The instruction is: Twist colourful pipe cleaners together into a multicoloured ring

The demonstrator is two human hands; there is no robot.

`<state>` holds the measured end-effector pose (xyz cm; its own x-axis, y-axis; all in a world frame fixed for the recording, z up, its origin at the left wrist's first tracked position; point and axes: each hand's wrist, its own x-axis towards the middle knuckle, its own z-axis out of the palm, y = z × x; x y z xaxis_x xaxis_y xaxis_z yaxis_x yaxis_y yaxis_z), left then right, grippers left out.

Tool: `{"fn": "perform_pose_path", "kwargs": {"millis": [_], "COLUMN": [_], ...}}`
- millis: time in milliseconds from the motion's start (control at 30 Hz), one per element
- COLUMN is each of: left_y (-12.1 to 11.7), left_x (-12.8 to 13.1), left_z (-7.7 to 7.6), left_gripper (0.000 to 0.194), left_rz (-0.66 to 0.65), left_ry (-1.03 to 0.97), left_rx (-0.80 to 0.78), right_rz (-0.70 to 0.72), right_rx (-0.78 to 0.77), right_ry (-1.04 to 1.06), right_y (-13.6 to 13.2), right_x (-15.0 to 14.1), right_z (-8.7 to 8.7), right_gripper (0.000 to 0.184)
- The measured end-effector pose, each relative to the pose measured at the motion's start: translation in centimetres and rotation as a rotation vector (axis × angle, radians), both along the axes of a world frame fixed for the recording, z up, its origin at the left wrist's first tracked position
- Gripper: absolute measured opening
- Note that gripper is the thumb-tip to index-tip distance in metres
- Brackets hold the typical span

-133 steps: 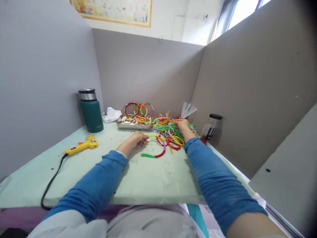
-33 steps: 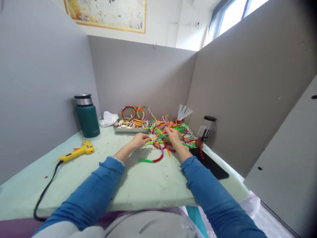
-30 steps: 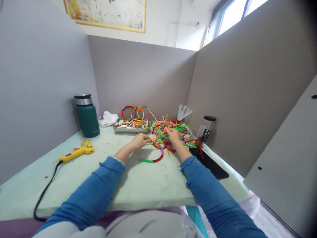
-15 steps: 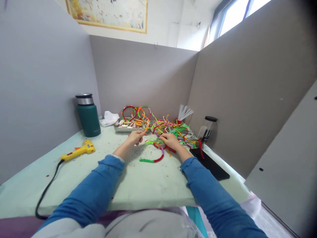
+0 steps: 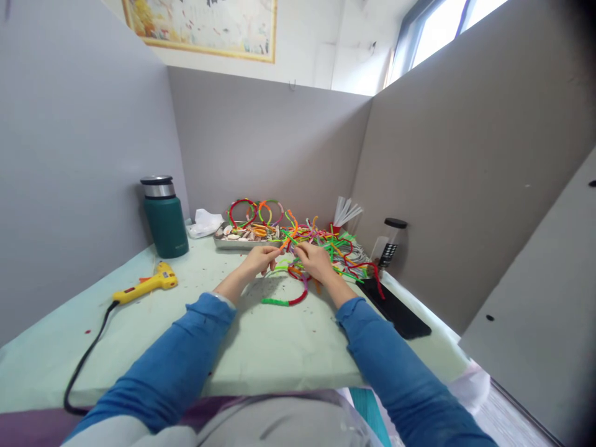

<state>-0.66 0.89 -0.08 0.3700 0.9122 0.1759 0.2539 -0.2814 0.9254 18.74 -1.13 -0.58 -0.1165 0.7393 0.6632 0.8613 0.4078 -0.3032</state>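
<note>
My left hand (image 5: 261,261) pinches an orange pipe cleaner (image 5: 293,223), whose free end sticks up and curls beyond the fingers. Close beside it, my right hand (image 5: 315,259) is closed on a green pipe cleaner (image 5: 287,235). The two pipe cleaners appear to cross between my fingertips; whether they are twisted together I cannot tell. Below the hands, a curved chain of pipe cleaners in red, purple and green (image 5: 298,300) lies on the table (image 5: 279,347). Part of it is hidden by my right hand.
Behind my hands lie a metal tray (image 5: 233,244) of shells, pipe-cleaner rings (image 5: 243,200) and a tangled pile of pipe cleaners (image 5: 347,248). A yellow glue gun (image 5: 146,285) and green bottle (image 5: 165,226) stand left. A black phone-like slab (image 5: 395,310) and clear bottle (image 5: 393,239) are right.
My right hand has risen and brought the green pipe cleaner up against the orange one. My left hand has shifted slightly right, tilting the orange piece rightward.
</note>
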Motion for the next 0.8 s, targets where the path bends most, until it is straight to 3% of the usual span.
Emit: {"fn": "perform_pose_path", "kwargs": {"millis": [100,167,267,367,500,633,700,800], "left_y": [0.1,0.3,0.6,0.9,0.9,-0.6,-1.6,-2.3], "left_x": [-0.1,-0.3,-0.5,-0.7,-0.5,0.4,1.1,1.8], "left_z": [0.0,-0.1,-0.1,0.0,0.0,0.2,0.2,0.2], "left_gripper": [0.04,0.039,0.04,0.042,0.043,0.043,0.043,0.042], "left_rz": [0.017,0.02,0.085,0.184,0.181,0.086,-0.021,-0.103], "left_ry": [-0.029,-0.054,-0.116,-0.185,-0.148,0.042,0.145,0.247], "left_rx": [0.002,0.0,0.005,0.015,0.044,0.118,0.163,0.193], "right_rz": [-0.206,-0.289,-0.326,-0.349,-0.097,0.306,0.385,0.406], "right_rx": [-0.013,-0.076,-0.224,-0.185,-0.05,-0.212,-0.291,-0.289], "right_ry": [0.056,-0.016,-0.124,-0.06,0.149,0.488,0.625,0.736], "right_y": [0.6,1.1,1.6,1.8,1.2,0.5,0.3,0.4], "right_x": [0.9,2.3,4.0,4.4,2.5,-0.6,-1.7,-2.1], "right_z": [-0.5,-0.9,-1.7,-2.0,-1.2,-0.2,-0.1,-0.4], "right_gripper": [0.044,0.043,0.026,0.026,0.036,0.042,0.041,0.038]}}
